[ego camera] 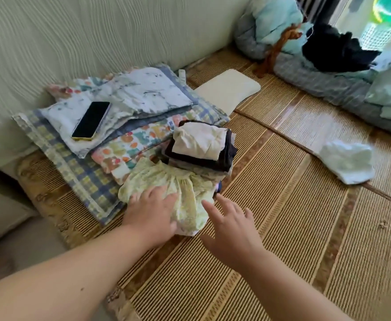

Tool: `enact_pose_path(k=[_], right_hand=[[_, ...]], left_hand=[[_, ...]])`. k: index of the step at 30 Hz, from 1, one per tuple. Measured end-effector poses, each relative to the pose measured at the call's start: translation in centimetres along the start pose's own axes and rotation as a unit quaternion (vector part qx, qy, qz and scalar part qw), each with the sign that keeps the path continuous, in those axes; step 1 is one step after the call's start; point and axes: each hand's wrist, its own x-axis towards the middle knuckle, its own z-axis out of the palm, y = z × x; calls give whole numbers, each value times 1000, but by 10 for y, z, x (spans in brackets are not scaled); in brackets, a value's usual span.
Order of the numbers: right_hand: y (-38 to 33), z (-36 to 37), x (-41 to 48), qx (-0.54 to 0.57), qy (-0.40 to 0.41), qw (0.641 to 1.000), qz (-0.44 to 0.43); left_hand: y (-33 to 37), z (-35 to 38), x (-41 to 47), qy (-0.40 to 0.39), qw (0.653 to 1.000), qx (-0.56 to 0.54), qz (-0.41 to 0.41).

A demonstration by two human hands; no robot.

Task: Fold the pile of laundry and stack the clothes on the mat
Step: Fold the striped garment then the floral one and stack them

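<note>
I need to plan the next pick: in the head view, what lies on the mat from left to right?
Black phone with yellow edge on the pillows → pale yellow-green floral garment under the left hand → right hand → crumpled light blue cloth on the woven straw mat.

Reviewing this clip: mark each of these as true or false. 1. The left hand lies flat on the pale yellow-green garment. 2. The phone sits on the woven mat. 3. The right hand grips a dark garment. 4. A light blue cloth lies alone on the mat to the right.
1. True: the left hand presses flat on the yellow-green garment.
2. False: the phone lies on the folded bedding.
3. False: the right hand is open, holding nothing.
4. True: the light blue cloth lies apart on the mat.
</note>
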Motion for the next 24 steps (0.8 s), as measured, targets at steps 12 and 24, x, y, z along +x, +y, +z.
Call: enact_pose_path(k=[12, 24], right_hand=[[-21, 83, 159, 458, -5, 806, 374], [-14, 131, 200, 474, -66, 796, 370]], left_hand=[[-111, 77, 146, -60, 956, -247, -147], [-111, 112, 205, -229, 923, -272, -149]])
